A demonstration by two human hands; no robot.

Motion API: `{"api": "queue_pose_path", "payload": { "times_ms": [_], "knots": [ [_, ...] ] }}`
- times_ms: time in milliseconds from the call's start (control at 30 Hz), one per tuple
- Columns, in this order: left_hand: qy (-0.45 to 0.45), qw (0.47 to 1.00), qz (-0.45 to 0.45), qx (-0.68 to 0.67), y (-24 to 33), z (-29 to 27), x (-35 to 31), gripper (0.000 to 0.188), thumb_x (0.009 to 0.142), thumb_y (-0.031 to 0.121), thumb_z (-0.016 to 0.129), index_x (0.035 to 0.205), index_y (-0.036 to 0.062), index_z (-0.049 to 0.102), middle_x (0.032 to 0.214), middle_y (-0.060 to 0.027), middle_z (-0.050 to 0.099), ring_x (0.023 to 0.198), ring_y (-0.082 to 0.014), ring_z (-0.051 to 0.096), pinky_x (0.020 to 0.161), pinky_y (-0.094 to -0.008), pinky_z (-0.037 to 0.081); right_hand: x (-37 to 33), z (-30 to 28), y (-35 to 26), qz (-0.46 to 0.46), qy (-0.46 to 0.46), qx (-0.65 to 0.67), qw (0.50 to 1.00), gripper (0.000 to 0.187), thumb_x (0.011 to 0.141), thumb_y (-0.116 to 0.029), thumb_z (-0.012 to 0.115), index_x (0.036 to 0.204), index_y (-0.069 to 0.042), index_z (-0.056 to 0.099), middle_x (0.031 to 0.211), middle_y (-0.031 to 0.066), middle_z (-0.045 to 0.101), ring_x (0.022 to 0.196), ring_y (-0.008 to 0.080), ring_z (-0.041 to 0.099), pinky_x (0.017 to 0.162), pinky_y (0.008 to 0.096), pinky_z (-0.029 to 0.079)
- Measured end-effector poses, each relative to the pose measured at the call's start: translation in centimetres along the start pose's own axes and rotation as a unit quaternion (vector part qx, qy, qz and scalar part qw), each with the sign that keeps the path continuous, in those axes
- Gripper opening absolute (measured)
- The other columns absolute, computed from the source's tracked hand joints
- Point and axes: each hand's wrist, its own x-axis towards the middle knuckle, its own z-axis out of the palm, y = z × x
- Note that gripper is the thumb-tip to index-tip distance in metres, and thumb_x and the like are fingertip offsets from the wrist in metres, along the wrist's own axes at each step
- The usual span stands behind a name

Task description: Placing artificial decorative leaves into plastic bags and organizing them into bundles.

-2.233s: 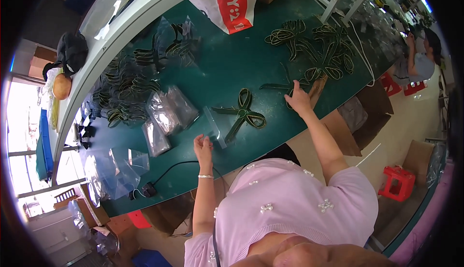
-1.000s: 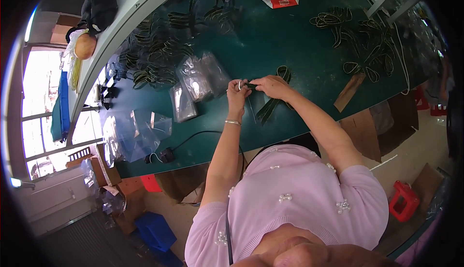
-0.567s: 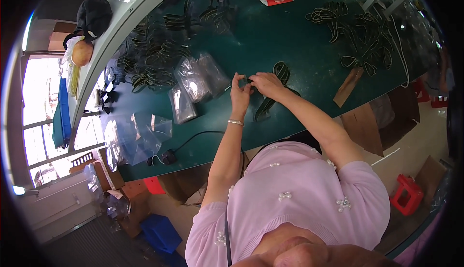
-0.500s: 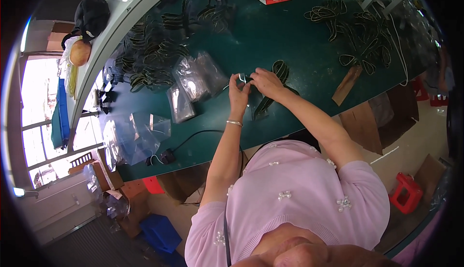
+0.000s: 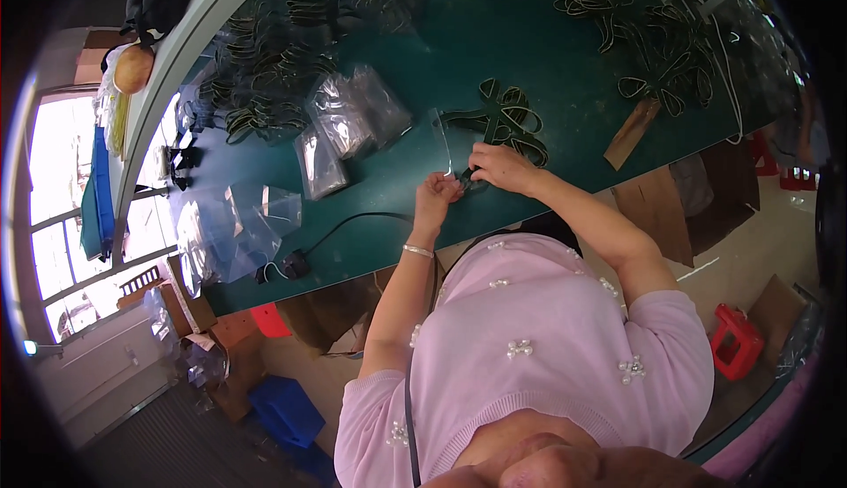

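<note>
My left hand (image 5: pixel 438 195) pinches what appears to be the edge of a clear plastic bag (image 5: pixel 443 142), which stands up shiny from the fingers. Close beside it, the fingers of my right hand (image 5: pixel 505 169) are closed on the near end of a dark strap bundle (image 5: pixel 505 119) with pale edging. Loops of that bundle spread over the green table beyond my right hand. Where the strap end meets the bag, my fingers hide the detail. Left of my hands lie stacks of clear bags (image 5: pixel 346 122).
Many dark strap bundles (image 5: pixel 273 82) are heaped at the far left, and more straps (image 5: pixel 666 64) lie at the right by a brown cardboard strip (image 5: pixel 632 133). A black cable (image 5: pixel 357 217) runs along the near edge to an adapter. Loose clear bags (image 5: pixel 251 223) lie at the left.
Both hands have come nearer to my body, the right one also slightly rightward. The strap bundle now lies spread beyond my right hand, and the bag stands up from my left fingers.
</note>
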Motion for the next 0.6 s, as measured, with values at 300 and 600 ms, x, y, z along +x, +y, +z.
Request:
{"api": "queue_pose_path", "payload": {
  "times_ms": [300, 600],
  "knots": [
    [0.014, 0.995, 0.028, -0.091, -0.4, 1.1, -0.1, 0.017, 0.091, -0.001, 0.058, 0.106, -0.0022, 0.051, 0.095, -0.0106, 0.064, 0.074, -0.016, 0.066, 0.068, -0.026, 0.057, 0.9, 2.6, -1.0, 0.001, 0.137, 0.025, 0.99, 0.022, 0.085, -0.028, 0.064, 0.093, -0.008, 0.056, 0.093, 0.01, 0.059, 0.081, 0.0342, 0.062, 0.067, 0.0438, 0.05],
    [0.017, 0.995, 0.036, -0.095, 0.4, 2.3, -0.3, 0.018, 0.094, -0.002, 0.052, 0.112, -0.0019, 0.05, 0.101, -0.0112, 0.064, 0.076, -0.0173, 0.067, 0.07, -0.0268, 0.057, -0.8, 4.3, -1.3, -0.01, 0.144, -0.029, 0.989, 0.024, 0.092, -0.028, 0.055, 0.101, -0.006, 0.055, 0.109, 0.0121, 0.054, 0.079, 0.0367, 0.063, 0.067, 0.0451, 0.053]
  ]
}}
